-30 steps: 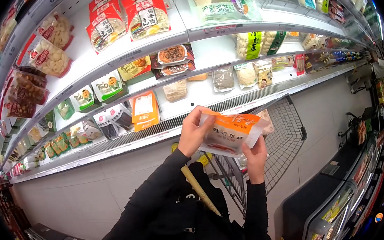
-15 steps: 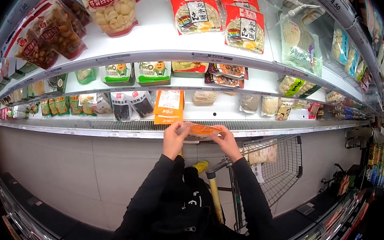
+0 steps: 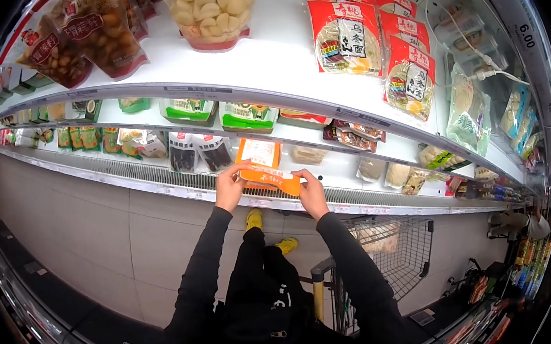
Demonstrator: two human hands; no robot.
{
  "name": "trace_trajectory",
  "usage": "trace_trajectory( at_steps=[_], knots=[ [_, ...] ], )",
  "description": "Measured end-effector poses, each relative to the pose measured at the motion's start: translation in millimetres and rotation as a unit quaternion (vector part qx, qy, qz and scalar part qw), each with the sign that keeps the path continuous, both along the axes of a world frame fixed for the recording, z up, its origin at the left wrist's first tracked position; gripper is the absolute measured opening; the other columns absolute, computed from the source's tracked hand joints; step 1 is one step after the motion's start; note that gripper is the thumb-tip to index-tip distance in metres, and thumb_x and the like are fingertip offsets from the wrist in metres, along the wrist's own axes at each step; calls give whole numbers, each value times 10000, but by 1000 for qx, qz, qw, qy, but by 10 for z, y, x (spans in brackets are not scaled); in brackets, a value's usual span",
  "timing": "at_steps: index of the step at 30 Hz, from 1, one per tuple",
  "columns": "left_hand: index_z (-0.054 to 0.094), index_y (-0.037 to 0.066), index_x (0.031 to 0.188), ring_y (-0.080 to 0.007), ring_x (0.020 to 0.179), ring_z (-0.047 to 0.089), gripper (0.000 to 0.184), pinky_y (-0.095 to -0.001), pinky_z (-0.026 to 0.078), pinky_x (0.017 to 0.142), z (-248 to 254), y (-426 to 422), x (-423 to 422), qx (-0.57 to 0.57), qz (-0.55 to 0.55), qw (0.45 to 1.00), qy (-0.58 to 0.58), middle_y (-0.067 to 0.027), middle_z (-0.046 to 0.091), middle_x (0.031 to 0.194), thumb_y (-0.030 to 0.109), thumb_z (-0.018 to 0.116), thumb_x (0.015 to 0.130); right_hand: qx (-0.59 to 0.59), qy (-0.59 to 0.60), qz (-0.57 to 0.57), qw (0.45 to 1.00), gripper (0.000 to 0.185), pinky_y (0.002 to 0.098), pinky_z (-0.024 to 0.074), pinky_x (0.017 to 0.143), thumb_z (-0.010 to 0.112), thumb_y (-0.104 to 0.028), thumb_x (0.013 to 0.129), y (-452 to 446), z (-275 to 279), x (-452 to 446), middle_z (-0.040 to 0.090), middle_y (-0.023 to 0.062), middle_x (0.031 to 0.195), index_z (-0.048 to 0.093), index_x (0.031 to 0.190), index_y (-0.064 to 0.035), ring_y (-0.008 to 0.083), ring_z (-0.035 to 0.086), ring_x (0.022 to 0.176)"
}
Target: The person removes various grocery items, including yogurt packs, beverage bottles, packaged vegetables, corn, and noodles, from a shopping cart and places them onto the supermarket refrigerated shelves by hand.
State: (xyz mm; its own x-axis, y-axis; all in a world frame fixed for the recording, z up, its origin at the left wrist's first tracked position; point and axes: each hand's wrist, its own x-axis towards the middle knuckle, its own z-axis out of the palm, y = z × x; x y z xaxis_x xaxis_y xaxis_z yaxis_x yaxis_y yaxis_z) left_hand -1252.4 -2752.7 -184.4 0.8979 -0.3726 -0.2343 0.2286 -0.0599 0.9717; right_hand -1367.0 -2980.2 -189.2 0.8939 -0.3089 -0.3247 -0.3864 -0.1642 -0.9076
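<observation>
An orange food packet (image 3: 274, 180) with white printing is stretched level between my two hands, in front of the bottom shelf. My left hand (image 3: 230, 188) pinches its left end, and my right hand (image 3: 311, 192) grips the right end with fingers closed. Right behind it, on the bottom shelf, lies an orange packet with a white label (image 3: 259, 152), partly covered by the held one. Two dark bags (image 3: 198, 152) sit left of it, and a pale packet (image 3: 309, 154) lies to the right.
A wire shopping cart (image 3: 393, 247) stands to my right, with a packet inside. Above, a shelf edge (image 3: 249, 95) juts out, with red noodle packs (image 3: 347, 38) and a bag of garlic cloves (image 3: 212, 13) on it. Further right in the aisle are other people (image 3: 522, 224).
Both hands have brought the orange packet up against the shelf packet, and more of its printed face shows. The view has shifted, so the upper-shelf goods look nearer.
</observation>
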Motion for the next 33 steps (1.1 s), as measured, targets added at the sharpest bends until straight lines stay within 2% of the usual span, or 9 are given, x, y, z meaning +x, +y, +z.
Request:
trace_trajectory(
  at_steps=[1, 5, 8, 12, 16, 20, 24, 28, 33],
  knots=[
    [756, 18, 1043, -233, 1314, 565, 241, -325, 453, 1053, -185, 75, 99, -21, -10, 999, -44, -167, 587, 1425, -77, 582, 905, 33, 12, -8, 999, 261, 306, 554, 811, 609, -38, 977, 16, 19, 71, 664, 119, 1258, 611, 1237, -15, 182, 697, 921],
    [754, 16, 1074, -224, 1266, 595, 240, -316, 491, 990, -307, 157, 184, 47, 40, 997, -52, -183, 591, 1414, -49, 593, 909, 43, -15, 23, 999, 331, 331, 534, 932, 623, -48, 956, 115, -98, 82, 578, 182, 1397, 639, 1286, -55, 251, 689, 1103],
    [743, 20, 1120, -219, 1191, 642, 240, -309, 508, 953, -692, 294, 126, 123, -23, 988, 91, -191, 639, 1344, -3, 634, 908, 40, 57, 93, 993, 341, 334, 544, 898, 643, -97, 956, 67, -274, -108, 631, 168, 1322, 635, 1292, -39, 254, 706, 1054],
    [617, -47, 1307, -247, 1166, 661, 445, -320, 525, 964, -1285, 304, -65, 92, -49, 988, 111, -221, 659, 1289, 16, 705, 875, 48, 94, 103, 989, 352, 333, 558, 807, 662, -148, 957, -19, -306, -420, 709, 135, 1162, 636, 1283, -18, 225, 728, 928],
    [556, -60, 1362, -284, 1231, 625, 535, -355, 503, 1019, -1434, 113, -166, 167, -77, 975, 125, -242, 614, 1351, 35, 729, 865, 91, 99, 17, 991, 308, 311, 552, 780, 663, -144, 957, -166, -121, -810, 713, 118, 1121, 657, 1237, -14, 190, 715, 852],
    [552, -49, 1368, -269, 1280, 592, 548, -356, 497, 1021, -1473, -132, -281, 130, -113, 981, 88, -197, 627, 1345, 99, 742, 875, -14, 12, -74, 997, 263, 289, 542, 754, 657, -131, 966, -318, 433, -1256, 719, 104, 1032, 669, 1196, -3, 170, 699, 861],
    [610, -27, 1321, -243, 1238, 618, 465, -339, 496, 1016, -1107, -553, -467, 156, -186, 969, 48, -177, 656, 1298, 113, 727, 893, -73, -74, -229, 968, 181, 281, 537, 697, 609, -70, 982, -396, 759, -1927, 722, 82, 926, 688, 1128, 1, 139, 673, 768],
    [678, 26, 1271, -197, 1125, 669, 364, -316, 506, 984, -679, -1119, -820, 120, -299, 943, 78, -138, 704, 1207, 131, 701, 924, -122, -27, -368, 921, 153, 266, 463, 581, 609, -82, 988, -421, 746, -2766, 633, 28, 713, 716, 1082, -26, 90, 589, 647],
    [650, 5, 1280, -199, 1146, 659, 338, -318, 502, 1007, 316, -2153, -1495, 38, -417, 907, 55, -134, 700, 1228, 145, 666, 973, -116, 40, -497, 859, 154, 281, 435, 566, 627, -105, 987, -353, 153, -4104, 607, 17, 690, 728, 1075, -31, 81, 545, 620]
  ],
)
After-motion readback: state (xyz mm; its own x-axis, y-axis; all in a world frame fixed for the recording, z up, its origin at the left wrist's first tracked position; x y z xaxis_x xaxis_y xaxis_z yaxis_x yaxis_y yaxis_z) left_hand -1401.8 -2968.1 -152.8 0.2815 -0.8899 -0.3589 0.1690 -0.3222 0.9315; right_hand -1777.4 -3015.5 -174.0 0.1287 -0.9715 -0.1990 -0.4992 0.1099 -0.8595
